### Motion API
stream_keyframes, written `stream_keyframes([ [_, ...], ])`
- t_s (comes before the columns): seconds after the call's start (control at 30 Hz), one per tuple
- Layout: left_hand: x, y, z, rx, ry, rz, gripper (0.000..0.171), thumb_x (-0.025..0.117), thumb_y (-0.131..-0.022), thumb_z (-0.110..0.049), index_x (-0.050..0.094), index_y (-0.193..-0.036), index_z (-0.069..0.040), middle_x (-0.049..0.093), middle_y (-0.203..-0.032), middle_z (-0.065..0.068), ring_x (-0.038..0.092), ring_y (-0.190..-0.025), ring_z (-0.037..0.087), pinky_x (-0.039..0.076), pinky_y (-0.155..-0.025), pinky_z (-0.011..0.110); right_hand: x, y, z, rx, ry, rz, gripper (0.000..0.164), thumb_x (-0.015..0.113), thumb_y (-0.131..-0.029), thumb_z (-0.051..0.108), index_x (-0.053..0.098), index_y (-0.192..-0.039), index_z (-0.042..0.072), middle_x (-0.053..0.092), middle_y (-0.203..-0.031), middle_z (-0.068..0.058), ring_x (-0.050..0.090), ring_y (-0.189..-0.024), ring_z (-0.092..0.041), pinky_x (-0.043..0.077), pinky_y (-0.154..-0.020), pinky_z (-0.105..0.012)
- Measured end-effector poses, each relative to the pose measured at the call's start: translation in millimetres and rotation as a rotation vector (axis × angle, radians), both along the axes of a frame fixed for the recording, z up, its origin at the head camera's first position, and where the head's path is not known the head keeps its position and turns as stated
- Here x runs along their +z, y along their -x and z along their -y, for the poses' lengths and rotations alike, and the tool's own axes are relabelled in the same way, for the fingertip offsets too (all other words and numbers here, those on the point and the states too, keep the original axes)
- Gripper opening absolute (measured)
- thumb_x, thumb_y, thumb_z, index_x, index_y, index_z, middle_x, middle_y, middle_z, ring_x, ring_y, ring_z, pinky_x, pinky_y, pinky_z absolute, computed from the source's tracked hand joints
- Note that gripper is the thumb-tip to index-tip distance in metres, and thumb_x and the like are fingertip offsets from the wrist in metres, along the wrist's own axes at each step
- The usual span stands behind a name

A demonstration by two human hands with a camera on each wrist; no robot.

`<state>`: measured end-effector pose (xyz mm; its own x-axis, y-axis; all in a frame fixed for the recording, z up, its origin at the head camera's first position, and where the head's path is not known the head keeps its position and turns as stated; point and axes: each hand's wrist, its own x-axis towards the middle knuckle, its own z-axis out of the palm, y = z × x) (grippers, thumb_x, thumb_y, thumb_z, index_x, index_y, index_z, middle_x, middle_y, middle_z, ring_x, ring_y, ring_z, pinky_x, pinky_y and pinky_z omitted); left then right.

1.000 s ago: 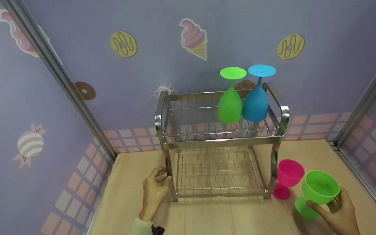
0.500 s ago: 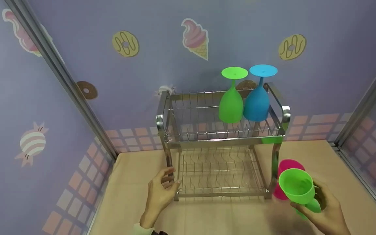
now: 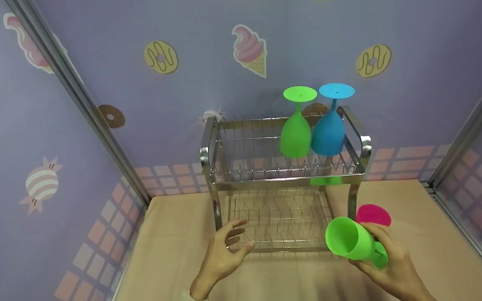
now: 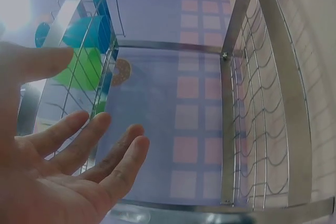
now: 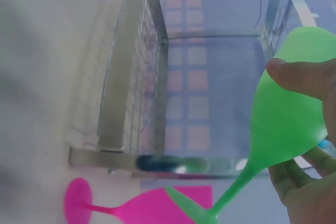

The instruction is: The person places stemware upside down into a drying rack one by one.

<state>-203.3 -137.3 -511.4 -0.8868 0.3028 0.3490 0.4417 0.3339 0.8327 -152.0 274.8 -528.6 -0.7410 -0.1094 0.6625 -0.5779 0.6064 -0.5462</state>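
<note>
My right hand [image 3: 391,261] grips a green goblet [image 3: 360,242] round its bowl, the cup tilted with its mouth to the left. In the right wrist view the thumb lies across the bowl of the green goblet [image 5: 289,108]. Behind that hand a pink goblet [image 3: 375,214] stands on the table beside the rack, partly hidden. My left hand [image 3: 224,253] holds nothing, its fingers spread in front of the metal dish rack [image 3: 283,182]. On the upper tier, another green goblet [image 3: 295,136] and a blue goblet [image 3: 329,133] stand upside down, side by side.
The rack's lower wire tier [image 3: 278,217] sits just above the cloth-covered table [image 3: 174,234]. A patterned wall [image 3: 199,83] rises right behind the rack. Metal frame posts [image 3: 78,96] border the space at left and right.
My right hand has carried the green goblet leftward off the table and tipped it over. My left hand has come away from the rack's left leg and moved right.
</note>
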Motion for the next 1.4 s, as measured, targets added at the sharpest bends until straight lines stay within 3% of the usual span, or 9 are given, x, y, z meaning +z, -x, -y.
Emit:
stream_keyframes([
  [0.3,-10.2,-6.9,-25.2,-0.105,-0.039,0.064,0.056,0.075,-0.101,-0.029,0.054,-0.146,-0.002,0.057,-0.15,0.026,0.062,-0.131,0.052,0.056,-0.109,0.062,5.5,3.0,28.4,-0.007,-0.177,-0.07,0.104,0.106,-0.054,0.002,0.062,-0.148,0.009,0.062,-0.138,-0.008,0.06,-0.121,-0.012,0.039,-0.111,-0.004],
  [0.47,-14.5,-9.0,-38.4,-0.128,-0.057,0.11,0.058,0.076,-0.1,-0.03,0.055,-0.148,-0.007,0.058,-0.151,0.021,0.062,-0.133,0.048,0.059,-0.108,0.054,6.9,7.4,42.6,-0.047,-0.253,-0.097,0.109,0.108,-0.049,0.003,0.063,-0.148,0.013,0.064,-0.136,-0.008,0.062,-0.12,-0.021,0.037,-0.11,-0.001],
  [0.57,-16.7,-10.0,-46.2,-0.138,-0.078,0.132,0.059,0.078,-0.098,-0.031,0.056,-0.149,-0.012,0.058,-0.151,0.019,0.062,-0.133,0.045,0.06,-0.108,0.045,7.8,10.3,51.0,-0.064,-0.298,-0.117,0.11,0.109,-0.046,0.003,0.065,-0.145,0.012,0.065,-0.134,-0.01,0.064,-0.118,-0.022,0.056,-0.101,-0.015],
  [0.67,-19.3,-9.9,-53.1,-0.151,-0.082,0.133,0.06,0.079,-0.097,-0.032,0.057,-0.149,-0.015,0.059,-0.151,0.018,0.064,-0.133,0.041,0.06,-0.107,0.041,8.6,12.4,57.9,-0.074,-0.349,-0.133,0.107,0.11,-0.045,0.006,0.066,-0.143,0.011,0.065,-0.132,-0.012,0.065,-0.118,-0.026,0.066,-0.092,-0.038],
  [0.73,-21.1,-9.4,-56.6,-0.158,-0.074,0.125,0.061,0.08,-0.096,-0.032,0.057,-0.15,-0.015,0.059,-0.151,0.019,0.064,-0.132,0.043,0.061,-0.107,0.041,8.9,13.3,61.9,-0.08,-0.386,-0.132,0.104,0.11,-0.047,0.01,0.067,-0.142,0.012,0.066,-0.131,-0.012,0.065,-0.118,-0.03,0.066,-0.091,-0.049],
  [0.9,-23.0,-8.7,-62.7,-0.168,-0.062,0.131,0.065,0.081,-0.095,-0.034,0.054,-0.151,-0.017,0.058,-0.152,0.017,0.064,-0.133,0.043,0.06,-0.108,0.045,10.0,14.1,70.3,-0.068,-0.44,-0.122,0.098,0.109,-0.051,0.013,0.068,-0.14,0.014,0.066,-0.131,-0.01,0.066,-0.117,-0.034,0.063,-0.096,-0.056],
  [1.3,-25.8,-8.4,-73.4,-0.26,-0.102,0.098,0.077,0.082,-0.094,-0.034,0.045,-0.159,-0.016,0.055,-0.154,0.015,0.066,-0.132,0.037,0.059,-0.104,0.031,11.4,14.6,84.4,-0.011,-0.454,-0.147,0.097,0.108,-0.051,0.011,0.068,-0.14,0.013,0.066,-0.132,-0.007,0.063,-0.118,-0.026,0.064,-0.093,-0.047],
  [1.4,-26.1,-8.4,-74.5,-0.265,-0.126,0.097,0.077,0.083,-0.094,-0.032,0.045,-0.159,-0.018,0.055,-0.154,0.015,0.066,-0.131,0.035,0.061,-0.103,0.035,11.7,12.9,86.8,-0.015,-0.462,-0.131,0.097,0.108,-0.051,0.012,0.068,-0.14,0.014,0.066,-0.133,-0.007,0.064,-0.118,-0.026,0.065,-0.094,-0.048],
])
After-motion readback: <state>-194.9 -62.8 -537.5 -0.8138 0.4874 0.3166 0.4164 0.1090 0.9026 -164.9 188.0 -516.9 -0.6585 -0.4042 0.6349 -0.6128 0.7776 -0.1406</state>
